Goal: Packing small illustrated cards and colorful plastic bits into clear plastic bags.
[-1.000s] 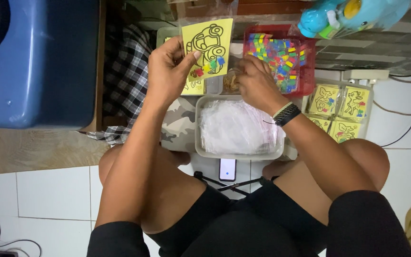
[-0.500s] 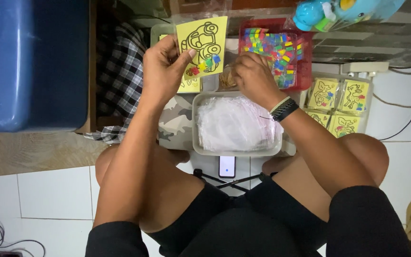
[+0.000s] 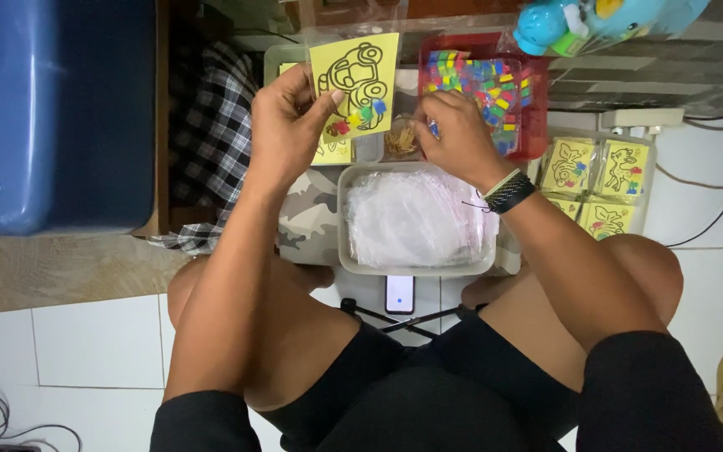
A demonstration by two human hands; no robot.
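My left hand [image 3: 288, 125] holds up a yellow picture card [image 3: 356, 80] with a black outline drawing, inside a clear bag, with small coloured pieces at its lower edge. My right hand [image 3: 455, 136] has its fingers bunched at the near edge of a red tray [image 3: 535, 125] filled with small coloured packets, next to a small pile of tan sticks [image 3: 400, 141]. Whether its fingertips pinch anything is hidden. A clear tub [image 3: 353, 259] of empty plastic bags sits just below both hands.
A stack of finished yellow card packs [image 3: 597, 184] fills a tub at the right. A blue plastic bin [image 3: 52, 109] stands at the left beside a checked cloth [image 3: 215, 142]. A phone [image 3: 400, 294] lies on the tiled floor between my knees. A blue toy [image 3: 579, 21] sits at the top right.
My left hand with the card has stayed nearly in place. My right hand has shifted slightly along the red tray's near edge.
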